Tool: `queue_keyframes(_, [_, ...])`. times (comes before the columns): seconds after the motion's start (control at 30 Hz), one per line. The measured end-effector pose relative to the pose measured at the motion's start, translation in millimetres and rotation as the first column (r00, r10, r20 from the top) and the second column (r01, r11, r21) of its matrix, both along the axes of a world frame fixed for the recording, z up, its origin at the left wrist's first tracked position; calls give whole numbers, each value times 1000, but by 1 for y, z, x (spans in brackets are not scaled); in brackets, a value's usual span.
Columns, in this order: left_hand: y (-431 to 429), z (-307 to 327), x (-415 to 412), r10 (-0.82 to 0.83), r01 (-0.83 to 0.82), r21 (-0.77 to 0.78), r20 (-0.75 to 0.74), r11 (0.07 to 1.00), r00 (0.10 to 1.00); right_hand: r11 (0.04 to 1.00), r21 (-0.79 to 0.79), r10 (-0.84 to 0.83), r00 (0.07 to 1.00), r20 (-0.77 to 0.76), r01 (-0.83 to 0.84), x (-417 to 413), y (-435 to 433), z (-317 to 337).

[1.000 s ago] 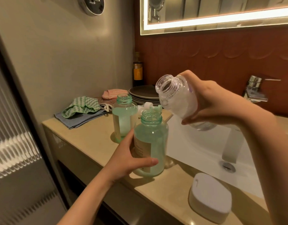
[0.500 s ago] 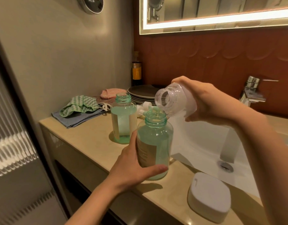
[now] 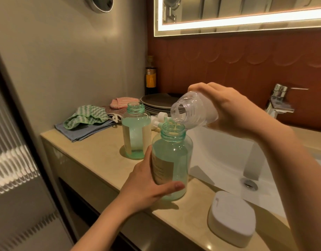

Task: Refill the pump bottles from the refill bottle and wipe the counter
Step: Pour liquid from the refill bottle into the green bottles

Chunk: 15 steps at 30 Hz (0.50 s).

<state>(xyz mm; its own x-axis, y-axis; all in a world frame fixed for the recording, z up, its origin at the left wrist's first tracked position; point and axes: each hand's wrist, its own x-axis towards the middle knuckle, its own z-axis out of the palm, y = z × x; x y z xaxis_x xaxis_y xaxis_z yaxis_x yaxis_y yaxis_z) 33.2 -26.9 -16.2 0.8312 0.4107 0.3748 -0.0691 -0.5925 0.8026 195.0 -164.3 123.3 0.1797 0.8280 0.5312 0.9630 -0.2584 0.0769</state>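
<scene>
Beige stone tabletop (image 3: 101, 151), sink (image 3: 219, 151) set in at right. On it: open green bottle (image 3: 135, 131) upright, folded blue cloth (image 3: 78, 132) near left edge, pink cloth (image 3: 122, 102) and stack of dark plates (image 3: 156, 103) at back, dark bottle (image 3: 151, 77) in corner, white lidded box (image 3: 230, 218) by front edge.

I get a dim, warm picture. The light comes from the glowing strip round the rectangular wall mirror (image 3: 228, 11) at upper right, blown out white. The green-tinted transparent bottle (image 3: 176, 160) at centre throws a soft shadow on the beige stone counter (image 3: 94, 156). The chrome tap (image 3: 277, 100) at right is smeared; the left edge bows.
</scene>
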Motion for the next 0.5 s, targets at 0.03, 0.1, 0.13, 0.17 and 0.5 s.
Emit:
queue_keyframes(0.03, [0,0,0,-2,2,-3,3,1000,1000,1000,2,0,1000,9,0,1,0,0])
queue_keyframes(0.1, [1,-1,0,-6,6,-9,6,1000,1000,1000,2,2,1000,26,-2,2,1,-1])
queue_keyframes(0.13, [1,-1,0,-9,9,-9,6,1000,1000,1000,2,5,999,34,-5,2,1,-1])
queue_keyframes(0.17, [1,-1,0,-13,13,-10,6,1000,1000,1000,1,8,999,42,-8,2,1,-1])
queue_keyframes(0.5, [1,-1,1,-22,22,-24,16,999,1000,1000,6,0,993,121,-1,-1,3,1])
